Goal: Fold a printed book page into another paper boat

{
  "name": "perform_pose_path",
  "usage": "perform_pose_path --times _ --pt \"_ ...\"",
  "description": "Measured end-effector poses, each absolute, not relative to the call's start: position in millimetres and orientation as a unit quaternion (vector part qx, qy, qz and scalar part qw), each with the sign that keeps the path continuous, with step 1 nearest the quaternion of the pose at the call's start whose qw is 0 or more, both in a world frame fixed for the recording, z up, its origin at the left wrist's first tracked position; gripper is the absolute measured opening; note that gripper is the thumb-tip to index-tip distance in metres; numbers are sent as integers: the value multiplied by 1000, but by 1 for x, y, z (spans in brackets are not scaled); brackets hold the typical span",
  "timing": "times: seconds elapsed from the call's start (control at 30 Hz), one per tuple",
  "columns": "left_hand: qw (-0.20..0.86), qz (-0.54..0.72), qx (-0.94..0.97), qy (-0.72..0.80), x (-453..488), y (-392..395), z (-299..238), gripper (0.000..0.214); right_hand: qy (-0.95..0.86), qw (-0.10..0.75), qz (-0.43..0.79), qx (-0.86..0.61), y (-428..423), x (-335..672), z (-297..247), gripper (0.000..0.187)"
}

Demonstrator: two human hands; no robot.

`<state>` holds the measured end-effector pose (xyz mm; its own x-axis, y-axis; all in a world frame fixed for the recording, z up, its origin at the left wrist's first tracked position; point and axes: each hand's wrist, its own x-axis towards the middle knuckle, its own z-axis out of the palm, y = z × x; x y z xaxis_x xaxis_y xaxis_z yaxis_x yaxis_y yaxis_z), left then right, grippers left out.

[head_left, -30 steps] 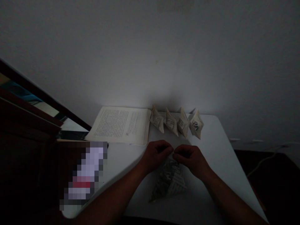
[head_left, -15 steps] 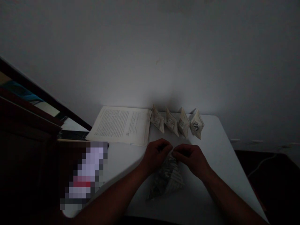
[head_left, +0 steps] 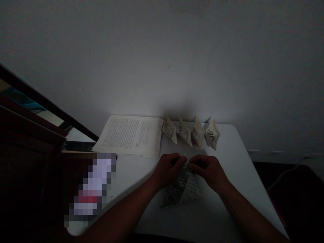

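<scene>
A folded sheet of printed paper (head_left: 186, 189), roughly triangular, is pinched at its top by both of my hands. My left hand (head_left: 170, 168) is closed on the upper left of the fold, thumb against fingertips. Opposite it, my right hand (head_left: 207, 168) is closed on the upper right, its fingertips almost meeting the left ones. The paper's wide lower edge points toward me, low over the table. Dim light blurs the finer creases.
Several folded paper boats (head_left: 197, 133) stand in a row by the wall. Left of them lies a stack of printed pages (head_left: 129, 135). A pixelated object (head_left: 95, 185) sits at the left edge of the white table (head_left: 227, 141). Dark wooden furniture (head_left: 25, 152) is further left.
The folded paper's lower edge has lifted slightly and swung a little to the right. My hands have dropped slightly, still pinching the top.
</scene>
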<state>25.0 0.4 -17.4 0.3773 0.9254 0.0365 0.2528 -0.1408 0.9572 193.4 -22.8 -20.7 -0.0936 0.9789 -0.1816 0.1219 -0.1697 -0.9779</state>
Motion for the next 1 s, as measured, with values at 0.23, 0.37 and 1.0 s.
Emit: perform_pose_path --times 0.23,0.37,1.0 --pt "461 343 696 431 24 0 -13 37 -509 397 535 -544 -24 191 -18 20" --pt "456 340 702 428 25 1 -15 37 -524 397 530 -535 -25 192 -20 18" --pt "437 343 697 454 23 3 -17 38 -528 397 528 -534 -24 192 -18 20"
